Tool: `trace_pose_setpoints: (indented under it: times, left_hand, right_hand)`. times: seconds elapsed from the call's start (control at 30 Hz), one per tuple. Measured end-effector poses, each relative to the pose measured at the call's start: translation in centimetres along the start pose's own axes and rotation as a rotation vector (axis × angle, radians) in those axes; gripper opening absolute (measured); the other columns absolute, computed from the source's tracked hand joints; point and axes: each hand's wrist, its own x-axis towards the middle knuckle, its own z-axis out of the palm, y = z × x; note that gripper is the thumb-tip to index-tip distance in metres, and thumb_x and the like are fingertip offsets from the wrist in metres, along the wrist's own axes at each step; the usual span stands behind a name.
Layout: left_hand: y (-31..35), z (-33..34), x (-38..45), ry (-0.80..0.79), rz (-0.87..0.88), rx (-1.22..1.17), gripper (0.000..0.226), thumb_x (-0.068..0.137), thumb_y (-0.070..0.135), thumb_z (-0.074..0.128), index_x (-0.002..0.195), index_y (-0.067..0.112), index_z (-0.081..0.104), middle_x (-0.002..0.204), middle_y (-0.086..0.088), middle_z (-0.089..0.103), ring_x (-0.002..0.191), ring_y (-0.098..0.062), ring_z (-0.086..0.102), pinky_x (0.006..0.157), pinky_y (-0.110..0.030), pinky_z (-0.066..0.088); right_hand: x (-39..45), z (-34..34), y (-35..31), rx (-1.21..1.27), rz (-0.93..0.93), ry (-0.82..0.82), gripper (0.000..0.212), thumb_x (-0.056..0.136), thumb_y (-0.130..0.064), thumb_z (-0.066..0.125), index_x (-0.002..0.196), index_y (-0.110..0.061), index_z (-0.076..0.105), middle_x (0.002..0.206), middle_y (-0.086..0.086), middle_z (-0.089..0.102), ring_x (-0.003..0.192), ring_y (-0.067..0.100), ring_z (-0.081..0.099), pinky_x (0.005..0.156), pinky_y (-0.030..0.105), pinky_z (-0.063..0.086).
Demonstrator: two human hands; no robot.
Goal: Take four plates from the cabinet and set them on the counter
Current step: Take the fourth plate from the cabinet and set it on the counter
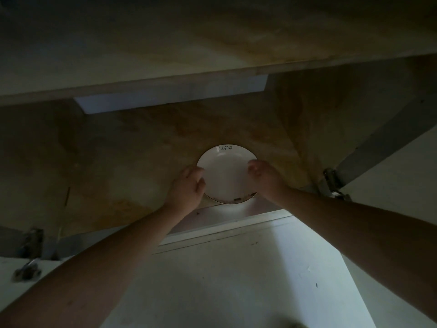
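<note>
A white plate (227, 172) lies on the wooden cabinet shelf (123, 162), near its front edge. The left hand (189, 188) clasps the plate's left rim, the right hand (262, 177) its right rim, each grip pinching the plate's edge. Dark lettering marks the plate's far rim.

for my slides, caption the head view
Both hands, left and right, grip a white plate on the cabinet shelf.

Your left hand (189, 185) and right hand (263, 177) cover the plate (227, 172) rims. Your fingertips go unseen. Rim lettering partly legible.
</note>
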Motion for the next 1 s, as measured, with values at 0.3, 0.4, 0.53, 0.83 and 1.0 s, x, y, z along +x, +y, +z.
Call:
trace_pose_setpoints:
  times: [0.3, 0.4, 0.53, 0.83, 1.0]
  left_hand:
    - [0.4, -1.6, 2.0, -0.059, -0.87, -1.263, 0.062, 0.098, 0.062, 0.02, 0.151, 0.03, 0.027, 0.155, -0.002, 0.037, 0.136, -0.022, 0.042, 0.103, -0.046, 0.033]
    - [-0.3, -1.5, 2.1, -0.094, -0.877, -1.35, 0.073, 0.094, 0.07, 0.015, 0.152, 0.026, 0.025, 0.152, -0.008, 0.041, 0.131, -0.032, 0.047, 0.105, -0.052, 0.034]
    - [-0.8, -1.5, 2.3, -0.144, -0.904, -1.383, 0.075, 0.092, 0.072, 0.019, 0.153, 0.028, 0.022, 0.152, -0.011, 0.04, 0.124, -0.035, 0.052, 0.102, -0.057, 0.037]
    - [-0.6, -1.7, 1.7, -0.257, -0.958, -1.296, 0.084, 0.09, 0.075, 0.021, 0.147, 0.015, 0.036, 0.138, -0.017, 0.052, 0.115, -0.037, 0.058, 0.088, -0.056, 0.05]
    - [-1.2, -2.3, 1.0, -0.289, -0.983, -1.253, 0.084, 0.09, 0.076, 0.02, 0.138, 0.013, 0.05, 0.128, -0.018, 0.057, 0.112, -0.037, 0.06, 0.08, -0.055, 0.054]
  right_hand:
    - [1.9, -2.5, 2.5, 0.742, 0.629, -0.061, 0.081, 0.092, -0.07, 0.027, 0.152, -0.016, 0.025, 0.157, 0.008, 0.03, 0.14, 0.029, 0.033, 0.117, 0.049, 0.024]
    - [1.7, -2.6, 2.2, 0.946, 0.641, -0.132, 0.072, 0.093, -0.069, 0.023, 0.139, -0.018, 0.043, 0.12, 0.003, 0.062, 0.103, 0.024, 0.063, 0.088, 0.043, 0.051]
    - [1.4, -2.5, 2.1, 1.097, 0.601, -0.264, 0.075, 0.093, -0.07, 0.018, 0.126, -0.012, 0.052, 0.102, 0.009, 0.069, 0.091, 0.023, 0.068, 0.067, 0.037, 0.055]
    - [1.3, -2.5, 2.5, 1.065, 0.657, -0.342, 0.078, 0.086, -0.08, 0.016, 0.109, -0.017, 0.056, 0.105, 0.009, 0.064, 0.097, 0.027, 0.062, 0.07, 0.046, 0.053]
    - [1.3, -1.8, 2.6, 1.004, 0.651, -0.418, 0.083, 0.084, -0.081, 0.015, 0.109, -0.02, 0.065, 0.109, 0.008, 0.067, 0.102, 0.026, 0.061, 0.071, 0.045, 0.052]
